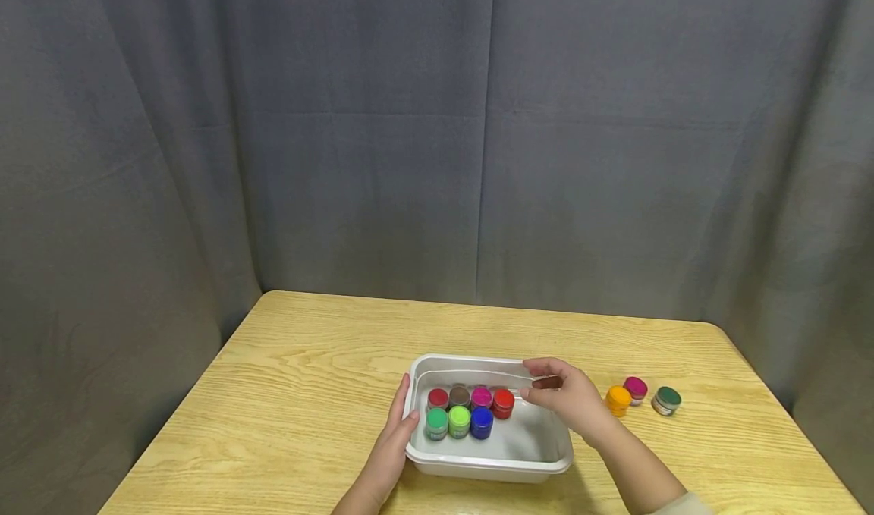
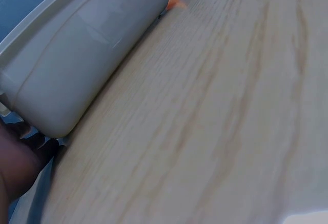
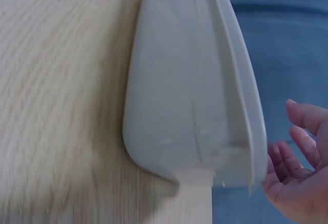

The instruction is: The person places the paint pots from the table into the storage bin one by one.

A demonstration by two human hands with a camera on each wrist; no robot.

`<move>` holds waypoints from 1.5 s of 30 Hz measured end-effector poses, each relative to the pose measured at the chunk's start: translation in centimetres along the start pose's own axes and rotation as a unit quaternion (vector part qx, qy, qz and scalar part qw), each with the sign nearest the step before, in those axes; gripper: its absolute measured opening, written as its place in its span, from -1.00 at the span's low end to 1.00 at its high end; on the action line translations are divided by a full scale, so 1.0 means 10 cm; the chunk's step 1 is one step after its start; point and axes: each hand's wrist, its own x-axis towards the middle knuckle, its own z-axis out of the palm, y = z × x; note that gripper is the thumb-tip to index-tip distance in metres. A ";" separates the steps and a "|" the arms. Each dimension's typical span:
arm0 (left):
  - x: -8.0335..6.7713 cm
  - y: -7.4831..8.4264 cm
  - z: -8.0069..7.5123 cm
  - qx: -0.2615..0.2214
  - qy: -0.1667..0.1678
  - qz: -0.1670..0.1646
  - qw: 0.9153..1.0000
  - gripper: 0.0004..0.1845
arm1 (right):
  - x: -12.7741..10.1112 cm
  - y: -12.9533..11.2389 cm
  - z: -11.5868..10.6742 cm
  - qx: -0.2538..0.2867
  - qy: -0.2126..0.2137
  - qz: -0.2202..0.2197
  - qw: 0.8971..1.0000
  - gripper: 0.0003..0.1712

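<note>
A white plastic tray [image 1: 492,466] stands on the table near its front. My left hand [image 1: 392,447] holds its left end, thumb at the rim and fingers along the outer wall. Inside, small paint jars stand in two rows: dark red [image 1: 438,399], brown [image 1: 460,396], magenta [image 1: 481,397] and red [image 1: 503,403] behind; green [image 1: 437,422], lime [image 1: 460,420] and blue [image 1: 481,422] in front. Over the tray's right end hovers my right hand [image 1: 567,397], its thumb and fingers apart and loosely bent. Nothing shows between them in the right wrist view.
On the wooden table [image 1: 307,378], right of the tray, stand an orange jar [image 1: 618,400], another magenta jar [image 1: 636,389] and a dark green jar [image 1: 666,400]. The orange one is close to my right wrist. Grey curtains [image 1: 382,158] hang behind the table and at both sides.
</note>
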 end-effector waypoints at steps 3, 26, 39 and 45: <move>0.01 0.01 0.00 -0.002 0.000 -0.007 1.000 -0.36 | -0.02 0.04 -0.11 0.001 0.009 0.000 1.000 -0.44; 0.00 0.00 -0.01 -0.008 -0.004 -0.002 1.000 -0.37 | -0.17 0.58 -0.94 -0.049 0.066 0.026 0.996 -0.22; 0.00 0.00 0.00 -0.014 -0.007 -0.006 1.000 -0.35 | -0.17 0.91 -1.25 -0.054 0.082 0.092 0.991 -0.11; 0.00 0.00 0.00 -0.017 -0.008 -0.005 1.000 -0.35 | -0.14 1.02 -1.31 -0.048 0.088 0.123 0.987 -0.10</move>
